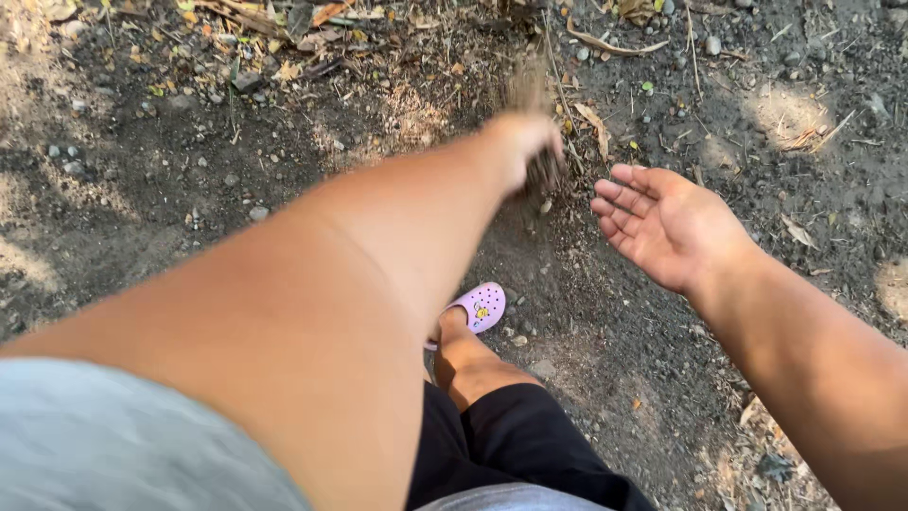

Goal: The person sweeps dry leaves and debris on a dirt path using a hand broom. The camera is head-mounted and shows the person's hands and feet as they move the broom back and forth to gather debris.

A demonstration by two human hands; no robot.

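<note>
My left hand (523,147) is stretched out over bare dark ground (170,180), blurred with motion. A spray of loose soil (530,95) hangs in the air at its fingers, some above and some falling below the hand. Whether it grips anything is not clear. My right hand (662,220) is held out to the right, palm up and fingers apart, holding nothing. Below them is my foot in a pink clog (480,307), with my leg in black shorts (515,440).
Dry leaves and twigs (274,24) lie along the far edge of the ground. Small stones (258,214) are scattered over the soil. More dry leaf litter (766,445) lies at the lower right.
</note>
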